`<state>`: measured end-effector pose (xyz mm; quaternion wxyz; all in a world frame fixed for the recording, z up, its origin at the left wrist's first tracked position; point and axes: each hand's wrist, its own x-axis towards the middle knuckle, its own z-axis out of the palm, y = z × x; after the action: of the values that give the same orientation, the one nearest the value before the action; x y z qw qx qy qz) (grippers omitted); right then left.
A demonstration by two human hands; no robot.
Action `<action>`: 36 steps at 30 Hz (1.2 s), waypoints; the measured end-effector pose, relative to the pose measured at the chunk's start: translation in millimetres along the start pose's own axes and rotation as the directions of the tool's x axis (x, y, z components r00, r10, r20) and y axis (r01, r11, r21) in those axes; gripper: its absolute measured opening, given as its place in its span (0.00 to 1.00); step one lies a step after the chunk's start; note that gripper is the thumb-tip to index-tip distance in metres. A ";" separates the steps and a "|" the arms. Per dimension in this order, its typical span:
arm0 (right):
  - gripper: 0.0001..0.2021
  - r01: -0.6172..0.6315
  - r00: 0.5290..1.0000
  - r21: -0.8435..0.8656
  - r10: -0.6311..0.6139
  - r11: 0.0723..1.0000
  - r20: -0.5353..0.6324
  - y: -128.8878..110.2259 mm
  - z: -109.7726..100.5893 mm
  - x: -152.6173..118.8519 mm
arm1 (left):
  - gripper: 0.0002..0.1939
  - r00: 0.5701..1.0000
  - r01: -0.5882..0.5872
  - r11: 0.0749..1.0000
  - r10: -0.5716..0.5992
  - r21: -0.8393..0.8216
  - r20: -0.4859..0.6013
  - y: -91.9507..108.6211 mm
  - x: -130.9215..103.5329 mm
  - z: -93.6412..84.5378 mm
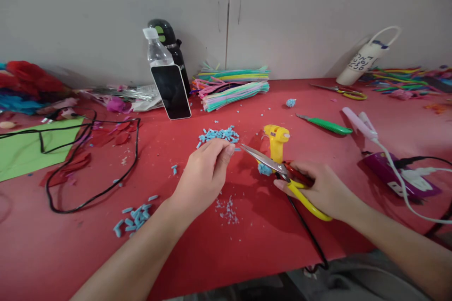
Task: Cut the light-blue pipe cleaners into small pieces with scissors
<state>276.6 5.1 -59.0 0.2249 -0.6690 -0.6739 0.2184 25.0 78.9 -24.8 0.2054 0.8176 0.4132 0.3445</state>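
My left hand (pixel 203 176) is closed in a pinch, thumb against the fingers. A short blue end of pipe cleaner (pixel 238 149) sticks out by the thumb tip, close to the scissor points. My right hand (pixel 321 188) grips scissors (pixel 264 160) with one yellow and one red handle, blades pointing left toward my left hand. Behind my left fingers lies a pile of cut blue pipe cleaner pieces (pixel 219 135). A yellow hot glue gun (pixel 276 141) stands behind the scissors, with a fuzzy blue ball (pixel 264 169) at its foot, partly hidden by the blades.
More blue pieces (pixel 136 218) lie left of my forearm, and fine trimmings (pixel 229 211) in front. A phone (pixel 172 91) leans on a bottle (pixel 157 49). Pipe cleaner bundles (pixel 235 87), a green utility knife (pixel 328 125), a purple power strip (pixel 402 176) and a black cable (pixel 92 204) surround the area.
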 end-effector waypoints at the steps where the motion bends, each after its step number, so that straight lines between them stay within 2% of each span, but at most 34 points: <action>1: 0.15 0.000 1.000 0.000 0.000 1.000 -0.002 -0.6 -0.1 -0.1 | 0.11 1.000 -0.002 1.000 0.002 -0.001 -0.002 -0.1 0.0 0.1; 8: 0.17 0.030 1.000 -0.015 -0.030 0.999 -0.007 -2.5 0.7 1.6 | 0.11 1.000 0.000 1.000 -0.001 -0.016 -0.011 -1.2 -0.9 1.3; 13: 0.15 0.015 0.999 -0.006 -0.015 1.000 0.030 1.6 1.8 1.9 | 0.11 1.000 0.015 0.999 -0.015 -0.031 0.000 -0.3 -0.3 1.8; 25: 0.17 0.010 1.000 0.001 -0.010 1.000 -0.027 -3.5 -0.3 1.7 | 0.12 0.999 0.053 0.998 -0.052 -0.044 0.018 1.5 -0.6 0.8; 36: 0.16 0.013 1.000 -0.035 -0.014 0.999 -0.013 -2.3 2.0 0.8 | 0.14 0.998 0.065 0.997 -0.065 -0.042 0.010 3.2 -0.4 0.3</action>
<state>273.6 5.9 -59.2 0.2190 -0.6697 -0.6807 0.2007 26.7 76.7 -23.2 0.2357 0.8005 0.4313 0.3431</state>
